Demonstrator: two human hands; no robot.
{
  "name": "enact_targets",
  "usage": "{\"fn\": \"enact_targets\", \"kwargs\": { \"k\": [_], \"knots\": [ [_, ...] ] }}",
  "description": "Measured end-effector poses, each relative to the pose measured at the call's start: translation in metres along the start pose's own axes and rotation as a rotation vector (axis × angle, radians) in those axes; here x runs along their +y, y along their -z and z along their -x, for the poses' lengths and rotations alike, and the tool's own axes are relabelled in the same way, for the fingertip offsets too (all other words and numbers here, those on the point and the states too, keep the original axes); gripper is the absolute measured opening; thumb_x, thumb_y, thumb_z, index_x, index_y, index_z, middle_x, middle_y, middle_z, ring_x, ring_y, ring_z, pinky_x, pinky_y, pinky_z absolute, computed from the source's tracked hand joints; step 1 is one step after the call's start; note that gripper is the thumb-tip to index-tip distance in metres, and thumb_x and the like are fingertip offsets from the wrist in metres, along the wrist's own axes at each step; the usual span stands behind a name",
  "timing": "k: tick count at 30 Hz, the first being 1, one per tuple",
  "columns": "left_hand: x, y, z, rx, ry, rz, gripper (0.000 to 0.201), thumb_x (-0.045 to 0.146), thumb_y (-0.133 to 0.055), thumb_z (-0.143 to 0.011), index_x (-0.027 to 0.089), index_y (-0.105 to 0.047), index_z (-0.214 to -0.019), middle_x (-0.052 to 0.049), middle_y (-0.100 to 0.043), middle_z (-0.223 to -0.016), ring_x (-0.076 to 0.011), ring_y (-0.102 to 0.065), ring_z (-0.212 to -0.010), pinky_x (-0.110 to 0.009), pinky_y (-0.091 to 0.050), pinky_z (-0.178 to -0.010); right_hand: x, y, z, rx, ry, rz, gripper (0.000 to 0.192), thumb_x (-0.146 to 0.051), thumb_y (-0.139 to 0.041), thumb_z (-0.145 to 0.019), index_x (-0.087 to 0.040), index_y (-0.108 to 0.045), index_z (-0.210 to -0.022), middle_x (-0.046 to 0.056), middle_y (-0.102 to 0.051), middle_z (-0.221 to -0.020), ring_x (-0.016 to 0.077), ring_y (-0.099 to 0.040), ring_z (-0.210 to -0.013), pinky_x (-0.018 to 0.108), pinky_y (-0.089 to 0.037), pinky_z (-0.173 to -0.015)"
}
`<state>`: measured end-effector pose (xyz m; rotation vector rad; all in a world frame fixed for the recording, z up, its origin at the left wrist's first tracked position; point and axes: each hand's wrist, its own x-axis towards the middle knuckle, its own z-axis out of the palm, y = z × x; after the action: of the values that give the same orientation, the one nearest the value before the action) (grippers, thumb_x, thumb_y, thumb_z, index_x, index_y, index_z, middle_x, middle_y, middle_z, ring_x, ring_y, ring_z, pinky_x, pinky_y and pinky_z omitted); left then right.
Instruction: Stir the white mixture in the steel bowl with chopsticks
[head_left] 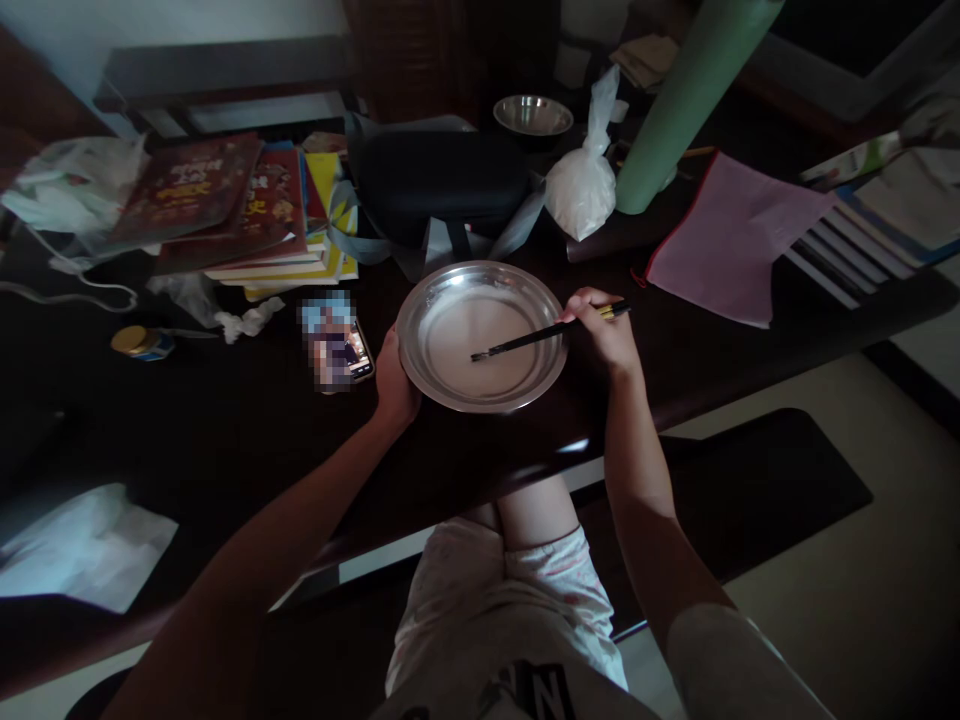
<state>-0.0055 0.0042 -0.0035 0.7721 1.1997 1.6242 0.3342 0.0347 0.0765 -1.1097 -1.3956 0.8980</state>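
A round metal plate [450, 385] with a thin pale layer in its bottom sits on the dark wooden table [225, 430], near the front edge. My left hand [395, 380] grips the plate's left rim. My right hand [604, 330] rests at the right rim and holds dark chopsticks [544, 336]. Their tips reach into the middle of the plate.
A phone [341, 345] lies just left of the plate. Behind are stacked books [247, 210], a black bag [439, 180], a tied white plastic bag [581, 185], a small metal bowl [533, 115], a green roll [686, 95] and a pink folder [731, 235]. A small jar [139, 342] stands far left.
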Motion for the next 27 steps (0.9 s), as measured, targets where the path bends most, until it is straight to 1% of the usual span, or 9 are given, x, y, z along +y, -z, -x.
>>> {"fn": "enact_targets", "kwargs": {
  "k": [2,4,6,11,15,17,20,25,27],
  "knots": [
    [0.0008,-0.0016,0.0003,0.039,0.017,0.032,0.044,0.071,-0.083,-0.113,0.028,-0.093,-0.112,-0.007,-0.098,-0.139,-0.0323,-0.088,-0.143,-0.047,-0.068,-0.137,0.0021,0.0008,-0.0004,-0.016,0.014,0.001,0.082,-0.11,-0.094,-0.081,-0.032,-0.074,-0.071,-0.003,-0.07,-0.067,0.0235,-0.08,-0.076,0.043,-0.071,-0.082],
    [0.0016,-0.003,0.0006,0.053,0.022,0.046,0.041,0.068,-0.085,-0.112,0.028,-0.093,-0.11,-0.007,-0.099,-0.137,-0.0323,-0.088,-0.143,-0.046,-0.069,-0.136,0.0043,0.0024,-0.0007,0.028,0.03,-0.004,0.082,-0.109,-0.093,-0.084,-0.032,-0.073,-0.071,-0.003,-0.072,-0.068,0.023,-0.081,-0.077,0.042,-0.071,-0.083],
    [0.0021,-0.0035,0.0009,0.03,0.015,0.038,0.042,0.07,-0.086,-0.111,0.029,-0.092,-0.11,-0.006,-0.099,-0.136,-0.0324,-0.087,-0.146,-0.045,-0.067,-0.139,0.0059,0.004,-0.0005,0.055,0.036,-0.016,0.081,-0.107,-0.093,-0.087,-0.031,-0.072,-0.07,-0.002,-0.072,-0.068,0.0228,-0.081,-0.076,0.042,-0.07,-0.081],
    [0.0026,-0.0024,0.0014,0.017,-0.012,0.028,0.046,0.075,-0.085,-0.11,0.03,-0.092,-0.11,-0.006,-0.099,-0.134,-0.0346,-0.087,-0.15,-0.047,-0.067,-0.139,0.0054,0.0043,0.0002,-0.05,0.028,-0.023,0.074,-0.102,-0.097,-0.088,-0.031,-0.078,-0.074,-0.001,-0.075,-0.072,0.0236,-0.083,-0.079,0.043,-0.071,-0.084],
    [0.0038,-0.0016,0.001,0.017,0.008,0.023,0.044,0.073,-0.086,-0.11,0.03,-0.092,-0.11,-0.006,-0.099,-0.132,-0.0352,-0.087,-0.147,-0.048,-0.069,-0.137,0.006,0.005,-0.0003,0.046,0.028,-0.016,0.08,-0.106,-0.092,-0.088,-0.031,-0.072,-0.071,-0.002,-0.072,-0.069,0.0235,-0.083,-0.078,0.043,-0.071,-0.083],
    [0.0041,-0.0009,0.0002,0.008,0.013,0.01,0.044,0.074,-0.085,-0.111,0.03,-0.092,-0.112,-0.006,-0.098,-0.133,-0.0342,-0.087,-0.146,-0.048,-0.067,-0.138,0.0075,0.0053,-0.0006,0.032,0.025,-0.032,0.079,-0.105,-0.093,-0.088,-0.031,-0.071,-0.07,-0.002,-0.07,-0.067,0.0237,-0.083,-0.075,0.042,-0.07,-0.08],
    [0.0032,0.0011,-0.0014,0.01,0.008,-0.01,0.045,0.075,-0.085,-0.111,0.031,-0.094,-0.114,-0.004,-0.098,-0.135,-0.0327,-0.087,-0.144,-0.047,-0.066,-0.138,0.009,0.0051,-0.0011,-0.043,0.026,-0.021,0.075,-0.102,-0.096,-0.088,-0.031,-0.077,-0.074,-0.001,-0.075,-0.07,0.0241,-0.084,-0.078,0.043,-0.071,-0.082],
    [0.0006,0.0032,-0.0015,-0.039,-0.024,-0.024,0.049,0.078,-0.081,-0.113,0.032,-0.094,-0.119,-0.006,-0.097,-0.143,-0.033,-0.085,-0.149,-0.047,-0.065,-0.139,0.0068,0.0048,-0.0009,0.05,0.042,-0.019,0.08,-0.107,-0.093,-0.087,-0.031,-0.073,-0.07,-0.002,-0.073,-0.068,0.0234,-0.083,-0.076,0.043,-0.071,-0.081],
    [0.0008,0.0017,-0.0001,-0.035,-0.026,-0.005,0.048,0.076,-0.078,-0.115,0.031,-0.094,-0.118,-0.006,-0.097,-0.143,-0.0333,-0.086,-0.15,-0.048,-0.065,-0.14,0.005,0.0037,-0.0005,0.027,0.031,-0.021,0.082,-0.109,-0.094,-0.084,-0.032,-0.072,-0.068,-0.002,-0.071,-0.066,0.0231,-0.081,-0.073,0.043,-0.07,-0.08]
  ]
}}
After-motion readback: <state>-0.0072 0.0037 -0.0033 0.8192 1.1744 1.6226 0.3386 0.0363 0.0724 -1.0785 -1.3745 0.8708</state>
